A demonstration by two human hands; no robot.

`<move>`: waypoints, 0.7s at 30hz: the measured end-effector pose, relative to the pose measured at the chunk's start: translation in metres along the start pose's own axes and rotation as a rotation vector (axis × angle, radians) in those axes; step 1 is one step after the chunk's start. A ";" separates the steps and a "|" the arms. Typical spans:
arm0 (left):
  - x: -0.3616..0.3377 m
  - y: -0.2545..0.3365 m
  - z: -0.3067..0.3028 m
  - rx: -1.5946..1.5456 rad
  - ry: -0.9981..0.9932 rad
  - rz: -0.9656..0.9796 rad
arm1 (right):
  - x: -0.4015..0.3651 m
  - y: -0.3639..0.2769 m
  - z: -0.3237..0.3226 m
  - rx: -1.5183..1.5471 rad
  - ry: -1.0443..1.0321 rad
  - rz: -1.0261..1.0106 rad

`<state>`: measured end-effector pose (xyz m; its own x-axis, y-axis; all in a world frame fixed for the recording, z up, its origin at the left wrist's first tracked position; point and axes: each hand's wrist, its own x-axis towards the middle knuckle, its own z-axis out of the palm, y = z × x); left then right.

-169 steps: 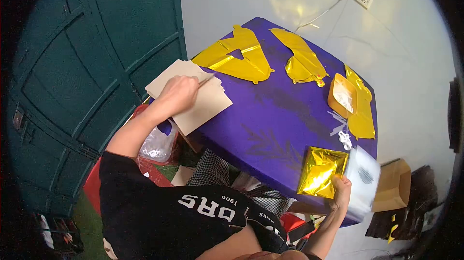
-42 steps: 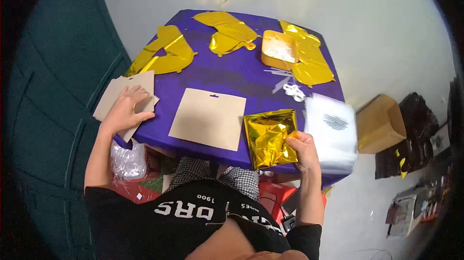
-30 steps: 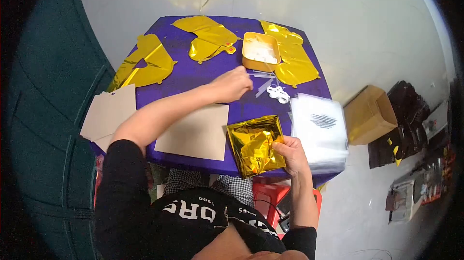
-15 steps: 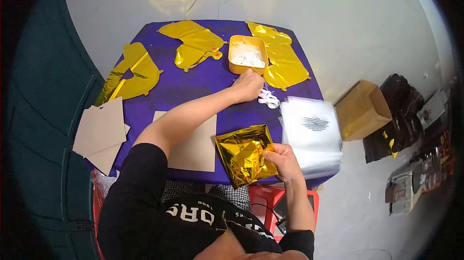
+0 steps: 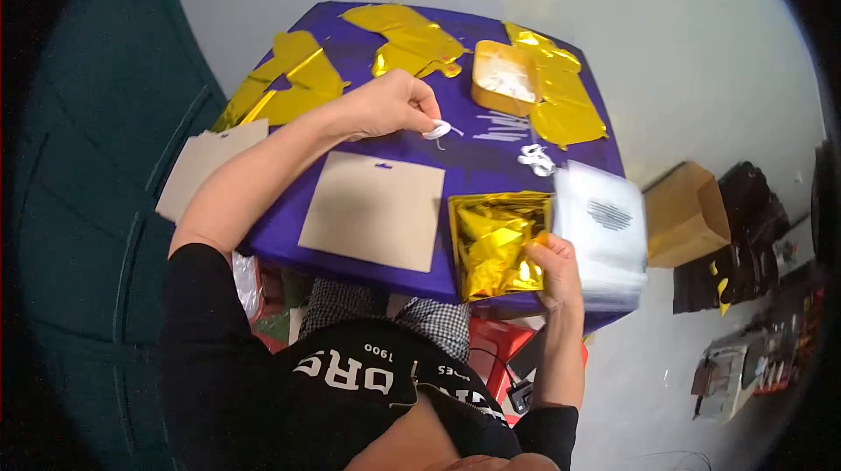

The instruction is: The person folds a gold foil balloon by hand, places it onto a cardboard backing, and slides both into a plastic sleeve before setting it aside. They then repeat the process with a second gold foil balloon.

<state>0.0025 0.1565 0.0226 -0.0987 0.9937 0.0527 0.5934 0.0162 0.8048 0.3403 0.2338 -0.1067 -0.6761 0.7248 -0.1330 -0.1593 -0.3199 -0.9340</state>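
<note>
My left hand is closed, pinching a small white ribbon coil between thumb and fingertips above the purple table, with a loose end dangling. My right hand grips the right edge of a folded gold foil balloon near the table's front edge. Between the two arms lies a tan cardboard sheet with a hanger slot at its top. More white ribbon coils rest right of my left hand, below the yellow box of white pieces.
Flat gold foil balloons lie at the far left, back middle and right. A stack of clear plastic bags stands at the right edge. More cardboard sheets sit left. An open cardboard box is on the floor.
My left hand has moved left from beside the yellow box, now carrying a white ribbon coil. The camera view has shifted. My right hand still holds the folded foil balloon.
</note>
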 end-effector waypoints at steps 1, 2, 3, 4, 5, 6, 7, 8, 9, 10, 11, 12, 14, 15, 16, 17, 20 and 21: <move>-0.016 -0.002 -0.005 -0.011 -0.025 -0.038 | 0.000 0.002 -0.001 0.022 0.011 -0.020; -0.031 -0.004 -0.009 -0.022 -0.050 -0.071 | 0.001 0.003 -0.001 0.043 0.024 -0.045; -0.043 -0.007 -0.011 -0.033 -0.075 -0.100 | 0.000 0.000 0.002 0.078 0.023 -0.041; -0.054 -0.011 -0.010 0.094 -0.070 -0.082 | -0.002 -0.004 0.005 0.113 0.024 -0.039; -0.063 -0.015 -0.007 0.176 -0.069 -0.101 | -0.003 -0.007 0.007 0.117 0.008 -0.061; -0.071 -0.018 -0.004 0.259 -0.070 -0.117 | -0.003 -0.008 0.006 0.108 0.004 -0.064; -0.078 -0.018 0.001 0.311 -0.094 -0.113 | -0.002 -0.009 0.004 0.099 0.001 -0.068; -0.082 -0.029 0.007 0.352 -0.110 -0.094 | -0.001 -0.011 0.003 0.089 -0.002 -0.072; -0.083 -0.035 0.013 0.414 -0.160 -0.129 | -0.002 -0.017 0.007 0.085 -0.022 -0.065; -0.085 -0.040 0.018 0.475 -0.210 -0.164 | -0.001 -0.022 0.011 0.062 -0.041 -0.063; -0.089 -0.049 0.019 0.465 -0.193 -0.098 | 0.000 -0.028 0.016 0.039 -0.059 -0.061; -0.094 -0.055 0.019 0.457 -0.175 -0.031 | 0.004 -0.032 0.020 0.016 -0.077 -0.061; -0.105 -0.064 0.015 0.451 -0.065 0.078 | 0.013 -0.039 0.029 -0.033 -0.142 -0.028; -0.114 -0.061 0.009 0.454 0.029 0.119 | 0.018 -0.044 0.039 -0.053 -0.176 -0.003; -0.123 -0.057 0.004 0.456 0.123 0.159 | 0.024 -0.048 0.048 -0.073 -0.210 0.022; -0.133 -0.054 0.000 0.443 0.215 0.177 | 0.037 -0.049 0.049 -0.161 -0.284 0.040; -0.159 -0.039 -0.003 0.419 0.474 0.229 | 0.062 -0.064 0.099 -0.373 -0.410 0.136; -0.166 -0.035 0.000 0.419 0.545 0.245 | 0.072 -0.064 0.114 -0.390 -0.476 0.162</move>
<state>-0.0020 -0.0086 -0.0137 -0.2426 0.7799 0.5770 0.8948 -0.0499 0.4437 0.2195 0.2370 -0.0186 -0.9296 0.3064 -0.2048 0.1853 -0.0918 -0.9784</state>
